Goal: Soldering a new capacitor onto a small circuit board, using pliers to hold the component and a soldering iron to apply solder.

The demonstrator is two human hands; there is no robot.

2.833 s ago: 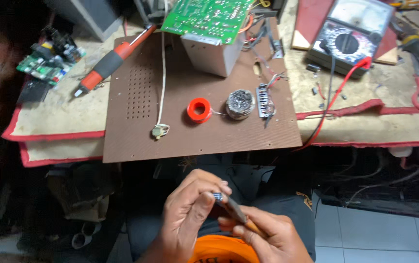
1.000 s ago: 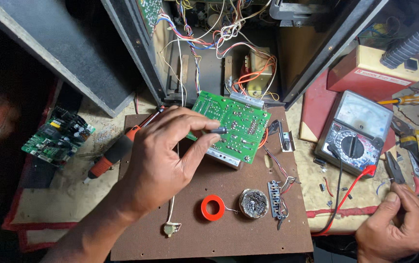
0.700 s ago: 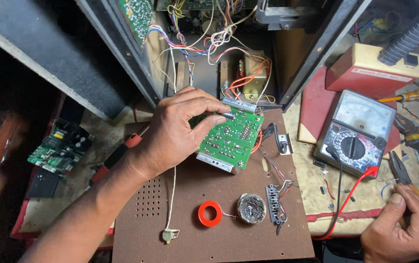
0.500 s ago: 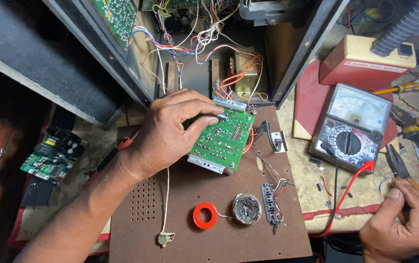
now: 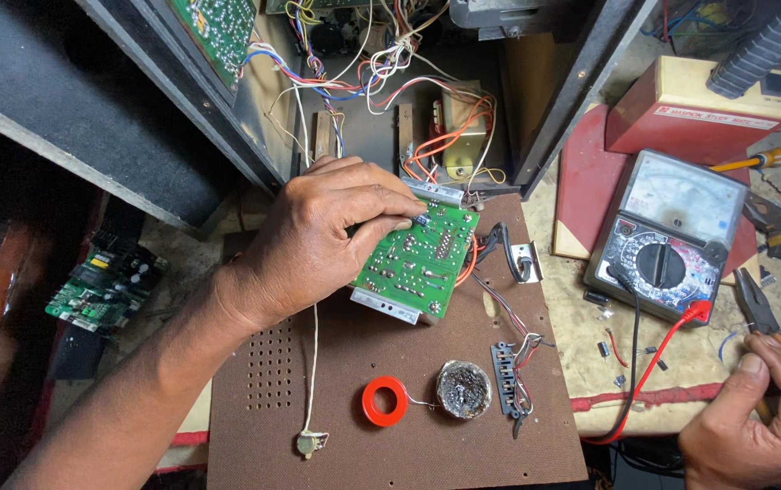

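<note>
My left hand reaches over the brown perforated board and pinches a small part against the top of a green circuit board. That circuit board is tilted and trails orange wires back into the open cabinet. At the bottom right corner my right hand is closed around the handles of a pair of pliers, whose jaws point up toward the analogue multimeter.
A red solder spool, a round tin of dark paste and a terminal strip lie on the perforated board. Red and black meter leads cross the right side. A second green circuit board lies at the left. Tools crowd the right edge.
My left hand left my lap and reached up onto the green circuit board. My right hand went to the lower right with the pliers. The view shifted toward the cabinet.
</note>
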